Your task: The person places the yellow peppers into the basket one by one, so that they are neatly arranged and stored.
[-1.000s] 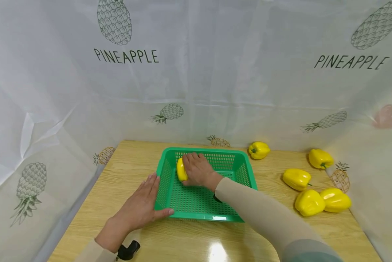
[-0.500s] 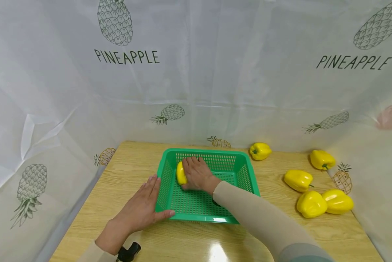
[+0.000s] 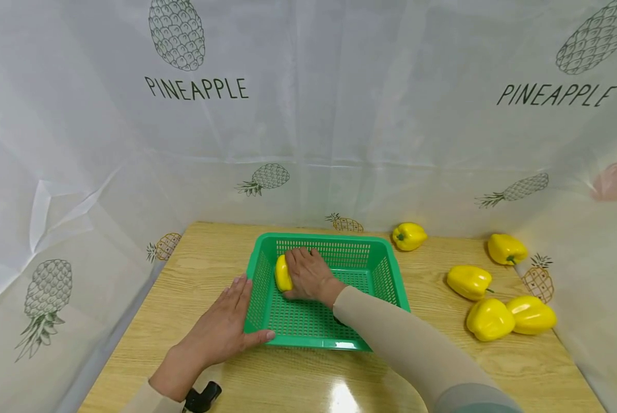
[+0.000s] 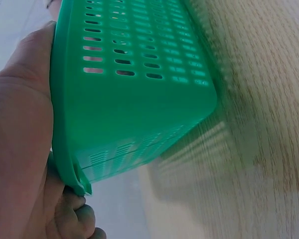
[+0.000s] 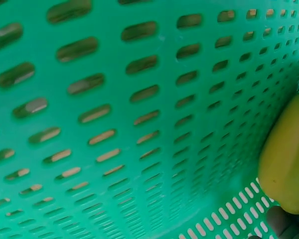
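Observation:
A green slotted basket (image 3: 339, 345) stands on the wooden table. Inside it, at the left, my right hand (image 3: 311, 276) grips a yellow bell pepper (image 3: 282, 273) from the right side, and the palm hides part of it. The right wrist view has the pepper (image 5: 288, 157) low beside a slotted basket wall (image 5: 109, 124), with fingertips (image 5: 284, 221) at its lower end. My left hand (image 3: 221, 327) rests against the basket's front left corner, fingers straight along the left rim and thumb on the front rim. In the left wrist view that hand (image 4: 20, 129) touches the rim of the basket (image 4: 124, 104).
One yellow pepper (image 3: 409, 236) lies behind the basket's back right corner. Several more, among them one pepper (image 3: 468, 282) and another (image 3: 490, 320), lie on the table's right side. A pale curtain (image 3: 360, 115) with pineapple prints hangs behind the table (image 3: 195, 258).
The right hand and the gripped pepper have shifted slightly toward the front of the basket and to the left. The left hand has stayed at the basket's corner.

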Demonstrator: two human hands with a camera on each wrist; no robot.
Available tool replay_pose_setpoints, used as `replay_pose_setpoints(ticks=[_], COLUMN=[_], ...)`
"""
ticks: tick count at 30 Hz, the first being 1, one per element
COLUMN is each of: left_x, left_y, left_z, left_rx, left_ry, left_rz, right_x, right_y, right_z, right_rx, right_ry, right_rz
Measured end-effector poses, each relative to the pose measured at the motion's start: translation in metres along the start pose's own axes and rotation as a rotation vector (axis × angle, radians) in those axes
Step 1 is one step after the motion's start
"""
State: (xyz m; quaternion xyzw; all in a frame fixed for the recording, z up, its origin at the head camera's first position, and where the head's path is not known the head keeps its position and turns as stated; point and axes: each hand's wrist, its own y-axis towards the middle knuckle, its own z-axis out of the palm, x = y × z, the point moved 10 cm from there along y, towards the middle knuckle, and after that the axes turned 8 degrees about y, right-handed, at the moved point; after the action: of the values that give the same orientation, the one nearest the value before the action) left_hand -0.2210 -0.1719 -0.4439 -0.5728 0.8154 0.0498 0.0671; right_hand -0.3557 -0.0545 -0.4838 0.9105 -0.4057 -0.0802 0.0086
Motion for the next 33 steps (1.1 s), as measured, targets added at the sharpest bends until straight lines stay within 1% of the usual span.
replay_pose_setpoints(ticks=[6,15,26,33], left_x=[0.001,0.0001,0.0007,-0.0002], left_y=[-0.0001,-0.0005,0.0002,-0.0007], left_z=[0.0009,0.0004,0.0018,0.0002], left_rx=[0.004,-0.005,0.001,-0.001], left_ry=[0.004,-0.001,-0.007,-0.017], left_rz=[-0.005,0.0,-0.004,-0.002], right_x=[0.0004,0.0004,-0.0007,0.0003], right_y=[-0.0011,-0.0022,-0.0047,-0.0061], right_z=[0.0,-0.0013,-0.0032,-0.0069], right_rx=[0.009,-0.004,-0.001,-0.003], right_ry=[-0.008,0.007,0.021,0.041], right_rz=[0.003,0.002,0.002,0.001])
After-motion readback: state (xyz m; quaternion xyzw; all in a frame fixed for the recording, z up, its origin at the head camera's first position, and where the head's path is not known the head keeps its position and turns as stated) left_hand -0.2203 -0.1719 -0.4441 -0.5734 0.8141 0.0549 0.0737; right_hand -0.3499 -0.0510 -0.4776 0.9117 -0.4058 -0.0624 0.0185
